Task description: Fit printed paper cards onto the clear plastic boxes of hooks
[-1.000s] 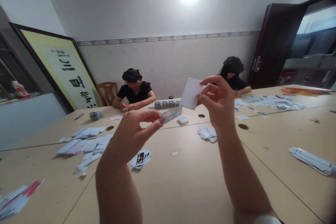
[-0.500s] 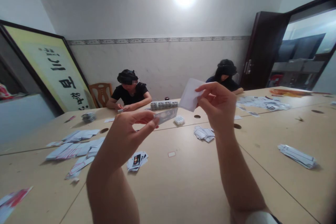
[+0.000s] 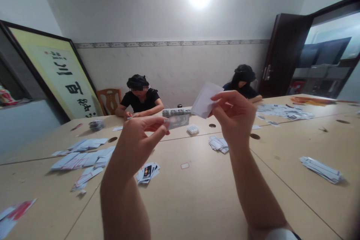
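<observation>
Raised above the table, my left hand [image 3: 143, 135] pinches the left end of a dark printed card [image 3: 180, 121] between thumb and fingers. My right hand [image 3: 233, 114] grips a white card or paper sleeve [image 3: 206, 100] by its right edge, held tilted and slightly higher. The two pieces are close together but apart. Below my left hand lies a small fanned pile of printed cards [image 3: 147, 172]. Under the white piece, further down, is a pile of white slips [image 3: 218, 144]. A small white packet [image 3: 192, 130] rests between my hands.
White envelopes [image 3: 81, 157] lie spread on the left, with a stack of cards [image 3: 96, 125] behind. A bundle of slips [image 3: 320, 169] is at right. Two people [image 3: 140, 99] sit across the table [image 3: 197, 202]. Rows of card stacks [image 3: 176, 112] stand near the far edge.
The card in my left hand has turned so its printed face shows more squarely. My right hand has shifted slightly right and down. The view has moved a little.
</observation>
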{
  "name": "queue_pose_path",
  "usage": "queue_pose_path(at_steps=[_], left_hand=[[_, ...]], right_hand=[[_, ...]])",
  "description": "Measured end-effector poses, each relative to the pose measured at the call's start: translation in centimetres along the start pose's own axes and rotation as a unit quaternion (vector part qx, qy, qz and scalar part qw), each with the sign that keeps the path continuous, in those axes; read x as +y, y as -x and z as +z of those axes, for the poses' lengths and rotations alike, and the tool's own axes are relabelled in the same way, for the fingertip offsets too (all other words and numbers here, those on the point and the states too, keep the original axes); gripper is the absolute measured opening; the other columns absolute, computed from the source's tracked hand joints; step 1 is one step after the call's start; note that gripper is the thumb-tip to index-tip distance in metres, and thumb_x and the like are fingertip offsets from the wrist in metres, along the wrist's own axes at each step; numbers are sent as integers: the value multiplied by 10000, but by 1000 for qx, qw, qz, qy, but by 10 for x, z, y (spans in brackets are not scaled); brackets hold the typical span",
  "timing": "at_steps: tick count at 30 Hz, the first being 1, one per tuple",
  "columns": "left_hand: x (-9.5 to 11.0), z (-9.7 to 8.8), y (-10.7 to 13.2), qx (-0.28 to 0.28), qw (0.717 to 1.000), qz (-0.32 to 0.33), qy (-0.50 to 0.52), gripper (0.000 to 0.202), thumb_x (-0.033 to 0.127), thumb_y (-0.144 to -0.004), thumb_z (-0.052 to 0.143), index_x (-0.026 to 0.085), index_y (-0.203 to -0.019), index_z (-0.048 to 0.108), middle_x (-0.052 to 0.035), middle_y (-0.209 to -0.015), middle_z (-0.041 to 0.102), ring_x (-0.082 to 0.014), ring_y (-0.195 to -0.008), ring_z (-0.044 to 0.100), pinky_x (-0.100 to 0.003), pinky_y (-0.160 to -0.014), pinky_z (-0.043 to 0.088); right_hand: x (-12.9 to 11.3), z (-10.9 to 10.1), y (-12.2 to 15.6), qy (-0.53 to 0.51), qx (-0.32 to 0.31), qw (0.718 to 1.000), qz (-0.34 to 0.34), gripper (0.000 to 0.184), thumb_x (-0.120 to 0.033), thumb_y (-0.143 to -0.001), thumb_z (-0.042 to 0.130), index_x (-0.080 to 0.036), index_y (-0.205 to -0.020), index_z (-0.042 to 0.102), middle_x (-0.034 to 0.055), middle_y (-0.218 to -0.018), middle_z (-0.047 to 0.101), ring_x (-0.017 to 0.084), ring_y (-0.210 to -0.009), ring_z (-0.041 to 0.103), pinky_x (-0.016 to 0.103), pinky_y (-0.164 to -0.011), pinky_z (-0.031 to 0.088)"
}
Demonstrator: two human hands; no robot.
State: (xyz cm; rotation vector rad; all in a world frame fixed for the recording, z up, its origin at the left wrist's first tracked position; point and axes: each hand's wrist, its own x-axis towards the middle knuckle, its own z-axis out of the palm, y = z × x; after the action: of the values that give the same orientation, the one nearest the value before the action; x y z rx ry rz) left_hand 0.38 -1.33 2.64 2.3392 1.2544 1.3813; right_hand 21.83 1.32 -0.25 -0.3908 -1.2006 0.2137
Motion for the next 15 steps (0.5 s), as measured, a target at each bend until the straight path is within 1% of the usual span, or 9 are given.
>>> queue_pose_path(at_steps=[4,6,8,10,13,15], left_hand=[[3,5,-3,-14,1000,-9,-13,230,317,-790,610,193,-635,726,-52,-812,785,-149,-567,595,-274,-545,486],[4,7,-4,-22,1000,-5,-19,218,302,-788,606,197,-645,731,-36,-756,775,-153,-573,607,-272,-559,491],[4,9,-4,-29,999,-4,-29,200,287,-795,601,198,-706,756,-12,-657,741,-154,-579,618,-267,-577,497],[4,9,-4,-40,999,1,-30,202,284,-815,593,196,-767,769,-4,-657,736,-152,-601,629,-261,-593,506],[2,7,-4,-65,998,11,-15,255,343,-868,577,195,-767,758,-32,-793,772,-165,-693,663,-267,-628,534],[1,6,-4,-76,997,4,-1,285,389,-884,577,193,-792,763,-56,-911,787,-185,-781,692,-285,-688,565]], right_hand=[[0,4,1,-5,24,999,31,191,-83,-726,622,-244,-787,706,-73,-613,548,117,-495,661,230,-427,562],[0,6,1,-10,24,998,57,174,-96,-724,618,-237,-784,698,-76,-621,544,120,-493,670,232,-431,575],[1,6,0,-16,25,997,69,170,-97,-714,610,-227,-782,696,-78,-627,541,117,-494,672,233,-447,587],[2,5,-1,-13,33,997,67,175,-93,-707,601,-219,-776,700,-79,-629,534,114,-498,674,224,-452,586],[2,3,-4,2,43,997,66,189,-79,-706,593,-217,-768,707,-78,-626,533,104,-504,669,210,-452,577],[0,2,-4,4,38,997,72,209,-62,-715,593,-219,-778,717,-78,-627,547,98,-510,663,214,-470,587]])
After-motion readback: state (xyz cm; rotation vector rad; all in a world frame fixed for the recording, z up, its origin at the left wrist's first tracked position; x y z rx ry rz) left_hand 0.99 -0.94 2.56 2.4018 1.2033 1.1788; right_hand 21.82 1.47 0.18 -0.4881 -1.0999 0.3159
